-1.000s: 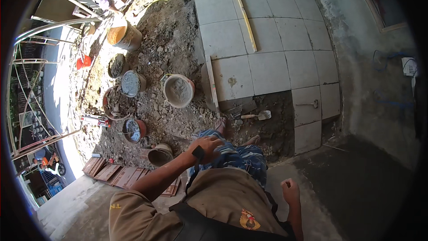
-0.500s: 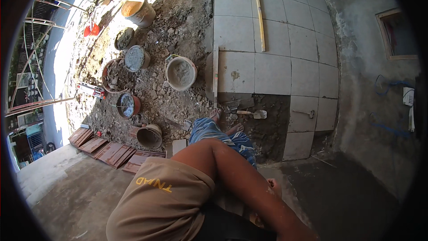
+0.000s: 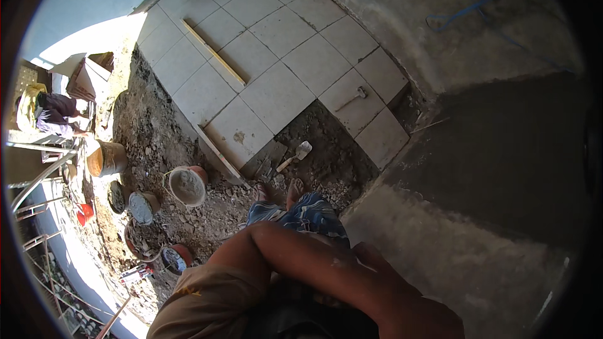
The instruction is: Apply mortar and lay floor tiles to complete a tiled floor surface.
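Note:
My left arm is bent across my body; my left hand (image 3: 430,317) is at the lower right edge, its fingers hidden. My right hand (image 3: 367,256) shows only partly behind that forearm, its grip unclear. By my bare feet, a trowel (image 3: 303,149) lies on dark rubble at the edge of pale square tiles (image 3: 299,58). A mallet (image 3: 360,93) and a yellow straight bar (image 3: 213,52) lie on the tiles, and a pale straightedge (image 3: 220,156) runs along their left edge. To my left stands a bucket of grey powder or mix (image 3: 188,185).
Several other buckets (image 3: 141,208) stand on the rubble at left. Another person (image 3: 56,113) is bent over beyond them, near metal railings (image 3: 43,176). A wall with blue cables (image 3: 458,19) bounds the tiles at upper right; dark smooth concrete (image 3: 490,157) is at right.
My left arm swung up and across my body to the right over the last second. My view has turned, so the tiles and buckets now appear slanted, with more concrete at right.

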The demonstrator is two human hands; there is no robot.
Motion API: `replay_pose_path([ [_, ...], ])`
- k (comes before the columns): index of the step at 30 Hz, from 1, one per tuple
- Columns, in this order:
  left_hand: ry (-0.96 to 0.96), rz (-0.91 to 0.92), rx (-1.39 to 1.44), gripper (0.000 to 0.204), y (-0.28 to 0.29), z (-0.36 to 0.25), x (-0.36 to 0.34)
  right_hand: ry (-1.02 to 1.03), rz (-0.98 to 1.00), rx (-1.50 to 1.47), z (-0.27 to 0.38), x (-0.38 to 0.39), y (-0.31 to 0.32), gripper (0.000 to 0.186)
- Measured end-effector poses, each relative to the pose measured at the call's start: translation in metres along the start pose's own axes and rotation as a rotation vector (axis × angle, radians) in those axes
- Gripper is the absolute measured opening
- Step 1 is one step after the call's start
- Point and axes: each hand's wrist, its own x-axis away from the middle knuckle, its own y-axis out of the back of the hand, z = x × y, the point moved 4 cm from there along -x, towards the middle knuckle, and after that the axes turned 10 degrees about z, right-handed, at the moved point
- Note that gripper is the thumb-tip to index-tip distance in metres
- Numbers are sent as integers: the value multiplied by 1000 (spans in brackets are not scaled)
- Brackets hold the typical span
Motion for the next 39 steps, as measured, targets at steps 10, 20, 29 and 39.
replay_pose_path([
  [10,319,-512,-228,49,54,67,204,-555,-306,-677,34,7,1,28],
  [20,2230,-1019,-225,64,-58,173,654,-894,-204,-882,-58,60,-99,36],
  [29,2062,-1122,-319,48,105,347,717,-782,-452,-1281,-287,-19,-16,28],
  [39,1974,-538,-627,56,382,611,807,-633,-653,-882,-597,-255,86,30],
])
